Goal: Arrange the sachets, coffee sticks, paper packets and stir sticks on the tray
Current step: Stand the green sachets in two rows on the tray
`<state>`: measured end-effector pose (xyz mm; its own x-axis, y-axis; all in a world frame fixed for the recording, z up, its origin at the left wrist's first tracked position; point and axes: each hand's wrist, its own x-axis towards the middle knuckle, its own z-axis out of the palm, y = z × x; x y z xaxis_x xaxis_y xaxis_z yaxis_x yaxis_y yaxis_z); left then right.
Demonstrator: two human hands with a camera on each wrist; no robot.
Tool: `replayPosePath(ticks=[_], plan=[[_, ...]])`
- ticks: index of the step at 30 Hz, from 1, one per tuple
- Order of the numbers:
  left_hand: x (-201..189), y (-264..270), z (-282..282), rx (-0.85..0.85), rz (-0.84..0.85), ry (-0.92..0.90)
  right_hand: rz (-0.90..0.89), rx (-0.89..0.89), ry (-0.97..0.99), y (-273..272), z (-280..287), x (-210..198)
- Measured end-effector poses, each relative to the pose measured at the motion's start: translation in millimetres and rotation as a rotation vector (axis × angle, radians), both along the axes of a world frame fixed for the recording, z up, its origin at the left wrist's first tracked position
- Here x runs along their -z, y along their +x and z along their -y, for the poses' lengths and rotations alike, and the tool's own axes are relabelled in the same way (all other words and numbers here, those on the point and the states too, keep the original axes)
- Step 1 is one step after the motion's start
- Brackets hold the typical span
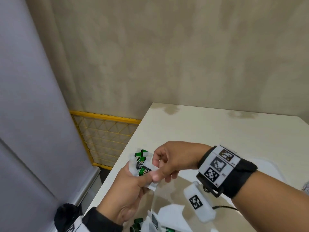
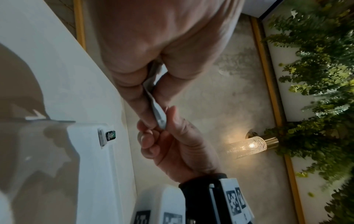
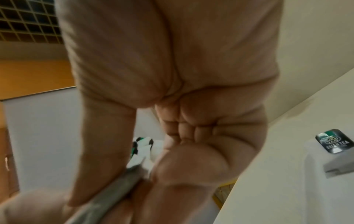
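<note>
My left hand (image 1: 147, 177) grips a fanned bunch of white green-tea sachets (image 1: 142, 163) above the white table (image 1: 200, 128). My right hand (image 1: 158, 162) reaches in from the right, its curled fingers pinching the end of one sachet (image 2: 158, 112) in that bunch. In the left wrist view a single green-tea sachet (image 2: 109, 136) lies on the white tray (image 2: 91, 166). That lone sachet (image 3: 334, 141) also shows in the right wrist view on the tray (image 3: 325, 197). More loose sachets (image 1: 138, 223) lie on the table below my hands. No coffee sticks or stir sticks show.
The table's left edge runs close under my left hand. Beyond it stand a yellow wire panel (image 1: 103, 136) and a grey surface (image 1: 33, 114). A beige wall backs the table. A lit wall lamp (image 2: 249, 145) and greenery (image 2: 316, 91) appear in the left wrist view.
</note>
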<state>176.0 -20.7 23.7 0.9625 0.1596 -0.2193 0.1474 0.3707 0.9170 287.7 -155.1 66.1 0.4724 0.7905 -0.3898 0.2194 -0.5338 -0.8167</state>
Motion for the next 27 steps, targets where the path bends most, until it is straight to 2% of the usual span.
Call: replayPosePath(ticks=[4, 7, 11, 15, 19, 21, 27], plan=[[4.3, 0.0, 4.1, -0.054, 0.006, 0.007, 0.048, 0.069, -0.004, -8.7, 1.6, 4.7], [4.7, -1.0, 6.2, -0.073, -0.037, -0.097, 0.065, 0.097, 0.002, -14.2, 4.9, 12.2], [5.2, 0.3, 6.9, -0.074, -0.080, -0.163, -0.062, 0.135, -0.002, -11.9, 13.9, 22.4], [7.7, 1.5, 0.5, -0.203, -0.163, -0.243, -0.215, 0.284, -0.064, 5.9, 31.5, 33.9], [8.7, -1.9, -5.4, -0.225, -0.195, -0.286, -0.114, 0.604, -0.163, 37.3, 42.0, 54.6], [8.2, -3.4, -6.0, -0.215, -0.196, -0.292, -0.091, 0.709, -0.188, 49.3, 40.0, 60.7], [2.9, -4.7, -3.8, -0.209, -0.183, -0.300, 0.046, 0.699, -0.355, 66.4, 21.8, 62.8]])
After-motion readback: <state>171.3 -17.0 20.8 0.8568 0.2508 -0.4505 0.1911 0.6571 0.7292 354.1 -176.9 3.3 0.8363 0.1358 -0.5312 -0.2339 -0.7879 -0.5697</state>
